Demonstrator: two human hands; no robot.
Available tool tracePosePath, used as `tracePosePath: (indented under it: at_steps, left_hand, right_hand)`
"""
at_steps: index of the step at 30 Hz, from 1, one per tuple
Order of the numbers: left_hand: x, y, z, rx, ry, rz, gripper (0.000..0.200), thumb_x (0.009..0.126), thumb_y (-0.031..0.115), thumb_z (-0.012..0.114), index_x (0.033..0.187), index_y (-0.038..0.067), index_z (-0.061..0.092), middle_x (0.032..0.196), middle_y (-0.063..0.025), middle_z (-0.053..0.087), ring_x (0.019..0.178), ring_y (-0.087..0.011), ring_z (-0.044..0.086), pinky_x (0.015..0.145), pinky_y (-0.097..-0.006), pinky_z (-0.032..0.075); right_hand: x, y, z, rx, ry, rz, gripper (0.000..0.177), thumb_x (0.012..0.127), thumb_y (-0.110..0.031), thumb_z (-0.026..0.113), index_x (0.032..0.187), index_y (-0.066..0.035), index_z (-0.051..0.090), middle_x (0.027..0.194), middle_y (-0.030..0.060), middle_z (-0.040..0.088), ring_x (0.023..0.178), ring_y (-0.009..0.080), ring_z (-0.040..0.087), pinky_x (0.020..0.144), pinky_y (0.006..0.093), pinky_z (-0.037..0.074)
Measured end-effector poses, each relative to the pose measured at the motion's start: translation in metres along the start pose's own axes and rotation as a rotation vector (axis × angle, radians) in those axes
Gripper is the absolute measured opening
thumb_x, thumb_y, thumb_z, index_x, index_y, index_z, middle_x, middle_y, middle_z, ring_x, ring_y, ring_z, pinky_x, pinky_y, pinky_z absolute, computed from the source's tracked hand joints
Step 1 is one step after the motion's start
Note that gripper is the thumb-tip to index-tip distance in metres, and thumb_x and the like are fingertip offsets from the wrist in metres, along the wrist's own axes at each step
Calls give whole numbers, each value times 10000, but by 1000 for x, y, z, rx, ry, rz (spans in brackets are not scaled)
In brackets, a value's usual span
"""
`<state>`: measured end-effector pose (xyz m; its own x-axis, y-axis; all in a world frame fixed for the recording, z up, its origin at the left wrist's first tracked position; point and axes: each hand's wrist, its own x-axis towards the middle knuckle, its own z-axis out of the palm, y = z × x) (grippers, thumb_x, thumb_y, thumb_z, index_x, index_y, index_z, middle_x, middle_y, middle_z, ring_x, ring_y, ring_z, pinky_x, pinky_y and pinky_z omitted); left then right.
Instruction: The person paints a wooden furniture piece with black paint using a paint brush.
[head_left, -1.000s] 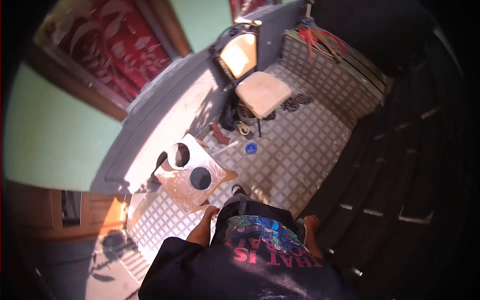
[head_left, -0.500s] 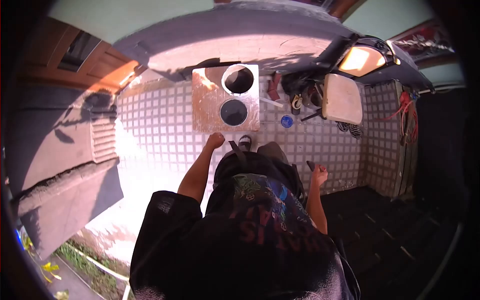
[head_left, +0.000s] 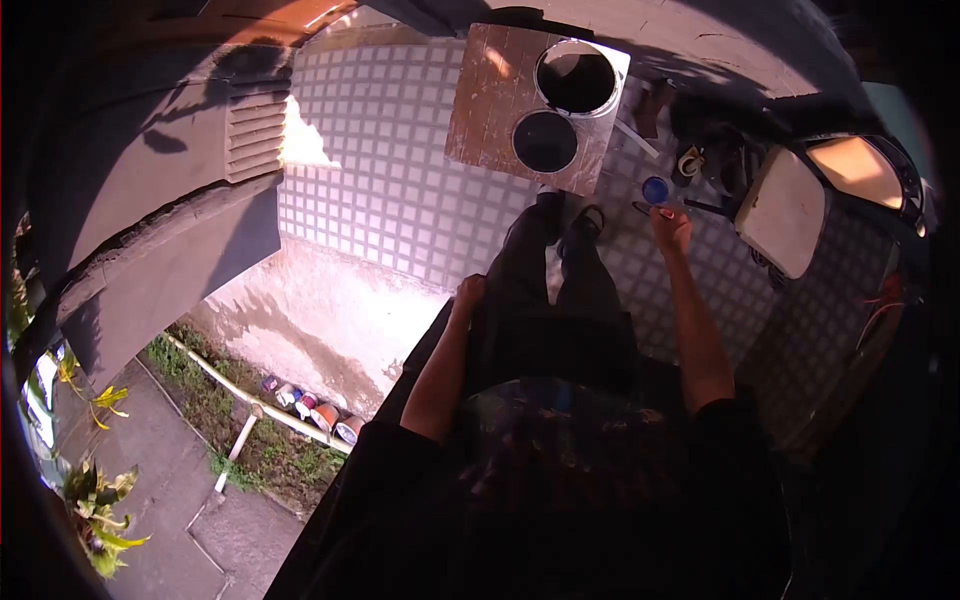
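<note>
Farther fwd; R hand (head_left: 672, 230) w/ tool (head_left: 641, 208)

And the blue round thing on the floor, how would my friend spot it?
Find the square wooden table, then the pale-seated chair. On the tiled floor between them, just beyond the right hand, lies a small disc, the only bright blue thing there.

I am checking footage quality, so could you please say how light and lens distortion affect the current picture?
Head view: glare bleaches part of the left edge of the tiled floor; head view: the shirt lies in deep shade, with little detail readable; head view: the lens bends the floor's lines, and the corners go black.
</note>
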<state>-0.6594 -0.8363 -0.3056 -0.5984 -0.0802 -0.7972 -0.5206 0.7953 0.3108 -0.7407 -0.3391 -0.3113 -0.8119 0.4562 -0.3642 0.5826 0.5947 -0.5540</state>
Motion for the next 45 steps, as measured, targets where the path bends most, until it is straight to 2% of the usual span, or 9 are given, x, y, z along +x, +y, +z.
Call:
tracePosePath:
  at_steps: [10, 16, 19, 25, 28, 31, 35, 38, 45]
  left_hand:
    - [31, 26, -8, 179, -196, -66, 350, 923, 282, 526, 1110, 54, 714, 1195, -230, 680, 1144, -443, 620, 989, -523, 491]
    - [156, 41, -11, 90, -144, 584, 399, 912, 285, 570, 1200, 31, 678, 1189, -230, 687, 1105, -419, 654, 976, -488, 509]
    - [168, 144, -66, -45, -180, 334, 295, 947, 231, 594, 1148, 30, 674, 1124, -185, 718, 1121, -318, 679, 941, -415, 535]
    - [228, 187, -52, -124, -195, 424, 304, 945, 197, 612, 1188, 17, 647, 1106, -170, 726, 1068, -302, 703, 929, -390, 538]
    - [253, 175, -21, -130, -196, 318, 332, 922, 194, 623, 1199, 10, 628, 1108, -194, 720, 1068, -319, 697, 916, -392, 536]
    - [255, 157, 11, -202, -147, 152, 412, 888, 181, 634, 1253, 2, 571, 1137, -209, 713, 1056, -317, 694, 899, -395, 533]
    - [264, 140, 48, -569, -224, 16, 405, 943, 126, 591, 1312, 3, 479, 1179, -147, 652, 976, -207, 686, 828, -339, 552]
    - [264, 153, 49, -677, -190, -41, 438, 942, 138, 600, 1329, 3, 447, 1177, -149, 639, 984, -217, 688, 844, -347, 556]
    - [264, 174, 40, -890, -201, -226, 396, 924, 134, 629, 1264, 17, 464, 1168, -137, 617, 1041, -234, 671, 891, -376, 557]
  right_hand:
    - [-30, -85, 47, 268, 53, -146, 208, 833, -193, 747, 955, -24, 748, 902, 143, 746, 835, 262, 729, 791, 345, 558]
    - [-14, -190, 3, 509, 195, -92, 171, 928, -124, 730, 974, 40, 727, 885, 85, 709, 807, 122, 649, 739, 273, 520]
    - [18, -244, -19, 515, 348, -128, 144, 918, -52, 733, 991, 71, 715, 835, 66, 671, 773, 113, 635, 700, 240, 495]
    - [114, -278, 2, 231, 230, 4, 214, 896, -210, 757, 979, -12, 749, 791, 111, 727, 704, 154, 687, 679, 295, 537]
    - [162, -249, 52, 61, 187, -245, 206, 888, -230, 764, 959, -37, 761, 700, 99, 711, 597, 177, 677, 611, 297, 529]
    - [186, -225, 93, -14, 299, -525, 240, 822, -187, 807, 801, 18, 684, 669, 183, 673, 622, 358, 685, 580, 356, 550]
    - [197, -204, 119, -23, 281, -513, 229, 823, -192, 810, 808, 6, 696, 675, 163, 688, 609, 333, 686, 580, 347, 552]
    - [188, -221, 114, -97, 158, -382, 206, 885, -236, 766, 897, -33, 737, 690, 107, 699, 623, 245, 697, 632, 314, 541]
    - [184, -215, 105, -130, 209, -407, 224, 876, -265, 780, 919, -46, 758, 758, 117, 732, 669, 251, 730, 659, 315, 564]
